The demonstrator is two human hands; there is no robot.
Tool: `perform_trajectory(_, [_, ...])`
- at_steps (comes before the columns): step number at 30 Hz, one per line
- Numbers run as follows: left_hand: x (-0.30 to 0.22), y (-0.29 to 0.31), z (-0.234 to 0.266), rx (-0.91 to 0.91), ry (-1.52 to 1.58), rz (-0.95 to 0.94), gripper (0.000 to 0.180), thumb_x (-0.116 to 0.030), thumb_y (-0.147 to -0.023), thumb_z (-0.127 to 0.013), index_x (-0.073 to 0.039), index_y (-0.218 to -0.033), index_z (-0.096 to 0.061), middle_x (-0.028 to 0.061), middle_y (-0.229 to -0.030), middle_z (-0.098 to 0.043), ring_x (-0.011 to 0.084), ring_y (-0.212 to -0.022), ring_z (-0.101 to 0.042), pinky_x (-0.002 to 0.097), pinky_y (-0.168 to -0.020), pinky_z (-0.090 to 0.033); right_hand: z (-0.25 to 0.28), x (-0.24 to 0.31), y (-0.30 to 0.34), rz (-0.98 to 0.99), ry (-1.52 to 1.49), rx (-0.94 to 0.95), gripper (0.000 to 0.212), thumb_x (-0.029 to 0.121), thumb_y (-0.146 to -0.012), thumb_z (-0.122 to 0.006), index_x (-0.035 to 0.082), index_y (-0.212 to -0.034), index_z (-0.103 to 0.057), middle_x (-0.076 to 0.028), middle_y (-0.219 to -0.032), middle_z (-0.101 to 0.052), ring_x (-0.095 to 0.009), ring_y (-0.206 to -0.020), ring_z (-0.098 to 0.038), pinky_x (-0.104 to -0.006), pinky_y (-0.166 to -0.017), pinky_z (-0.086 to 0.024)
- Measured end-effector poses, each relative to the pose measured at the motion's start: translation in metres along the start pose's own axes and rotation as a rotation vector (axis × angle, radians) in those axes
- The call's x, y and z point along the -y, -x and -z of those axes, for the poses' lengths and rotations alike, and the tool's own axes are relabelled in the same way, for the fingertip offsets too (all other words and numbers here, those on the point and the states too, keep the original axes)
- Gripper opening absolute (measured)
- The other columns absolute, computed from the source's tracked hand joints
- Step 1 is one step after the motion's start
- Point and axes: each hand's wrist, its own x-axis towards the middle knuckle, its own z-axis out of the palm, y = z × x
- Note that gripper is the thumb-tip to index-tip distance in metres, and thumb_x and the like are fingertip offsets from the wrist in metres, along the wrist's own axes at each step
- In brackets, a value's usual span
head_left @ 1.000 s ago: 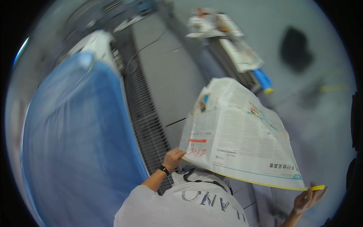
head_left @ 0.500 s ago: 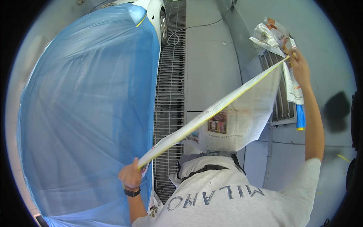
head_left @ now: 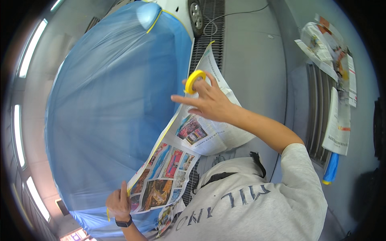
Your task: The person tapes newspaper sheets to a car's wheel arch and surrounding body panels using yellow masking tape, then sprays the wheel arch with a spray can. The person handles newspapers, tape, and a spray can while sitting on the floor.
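Note:
A long sheet of newspaper point(head_left: 163, 188), edged with yellow masking tape, stretches along the near side of a car draped in blue plastic film point(head_left: 108, 108). At its lower left corner, my left hand point(head_left: 119, 202) pinches the taped edge, beside the film. My right hand point(head_left: 209, 98) is over the sheet's upper part, carrying a yellow roll of masking tape point(head_left: 189, 83) hooked on its fingers. Some of those fingers are stretched out toward the film. The sheet's far corner hangs free of both hands, near the floor grate; whether the tape touches the film there I cannot tell.
A white car part with a wheel point(head_left: 196, 18) shows beyond the film. A floor grate point(head_left: 208, 12) runs beside the car, with a grey hose point(head_left: 237, 14) across it. More newspaper point(head_left: 339, 120) and a rolled blue film point(head_left: 331, 168) hang by a wall vent point(head_left: 317, 112).
My right hand has swung from the far right to the middle, letting go of the newspaper's far end. The sheet now lies along the car. My left hand moved slightly left and down.

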Motion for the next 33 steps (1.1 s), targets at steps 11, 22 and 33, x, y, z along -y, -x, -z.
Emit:
perform_trajectory(11, [0.046,0.065,-0.039,0.158,0.185,0.704,0.036,-0.009,-0.076,-0.083,-0.006,-0.112,-0.076,0.0116,-0.077,-0.067,0.0269,-0.064,-0.061,0.0371,-0.062,-0.049,-0.048,-0.071,-0.032,0.153,-0.326,0.247,0.017,0.022,-0.08,-0.081,0.011,-0.088,-0.071,-0.009,-0.103,-0.056,-0.027,-0.093,-0.065,-0.0408,-0.071,-0.056])
perform_trajectory(22, [0.143,0.121,0.011,-0.119,0.039,1.097,0.029,-0.023,-0.092,-0.068,-0.001,-0.11,-0.073,0.0125,-0.102,-0.07,0.0222,-0.087,-0.066,0.0355,-0.075,-0.053,-0.16,-0.052,0.096,-0.077,-0.843,0.505,0.037,0.043,-0.102,-0.059,0.011,-0.099,-0.077,-0.015,-0.104,-0.065,-0.036,-0.092,-0.068,-0.0491,-0.077,-0.055])
perform_trajectory(33, [0.093,-0.488,-0.255,-0.297,-0.088,-0.117,0.042,-0.018,-0.1,-0.071,0.0,-0.136,-0.062,0.0173,-0.118,-0.074,0.0261,-0.101,-0.073,0.0347,-0.089,-0.06,-0.359,-0.01,0.312,-1.096,-1.221,0.175,0.035,0.035,-0.104,-0.059,0.005,-0.104,-0.076,-0.02,-0.111,-0.066,-0.038,-0.108,-0.064,-0.0476,-0.094,-0.051])
